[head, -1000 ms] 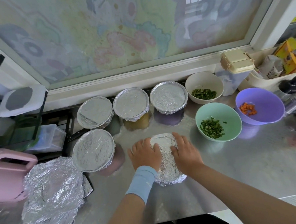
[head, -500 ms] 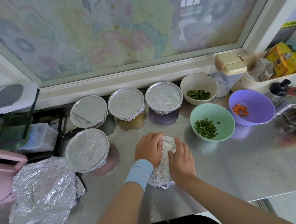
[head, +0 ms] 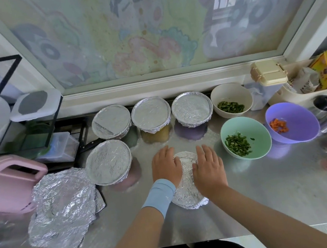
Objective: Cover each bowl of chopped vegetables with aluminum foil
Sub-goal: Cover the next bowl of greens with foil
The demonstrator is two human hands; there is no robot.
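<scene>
Foil bowl (head: 188, 196): near centre of the steel counter (head: 275, 193), wrapped all over in crinkled foil, its skirt flaring at the near rim. It sits close to the counter's near edge.
Left hand (head: 166, 168): palm down on the bowl's left half, fingers straight and pressed together, pointing far. A blue wristband (head: 159, 194) is on the wrist.
Right hand (head: 208, 168): palm down on the right half, fingers straight and slightly spread. A strip of foil shows between the hands.
Covered bowls (head: 150, 114): three in a far row by the sill.
Fourth covered bowl (head: 108, 162): just left of the hands, apart from the foil bowl.
Cream bowl (head: 230, 89): uncovered, far right, chopped greens inside.
Green bowl (head: 259, 132): uncovered, right of the hands, greens inside.
Purple bowl (head: 300, 118): uncovered, further right, orange bits inside.
Foil pile (head: 63, 209): loose sheets, near left, beside a pink jug (head: 8, 184).
Open room: bare steel right of the foil bowl, reaching the near edge; a narrower gap on its left.
</scene>
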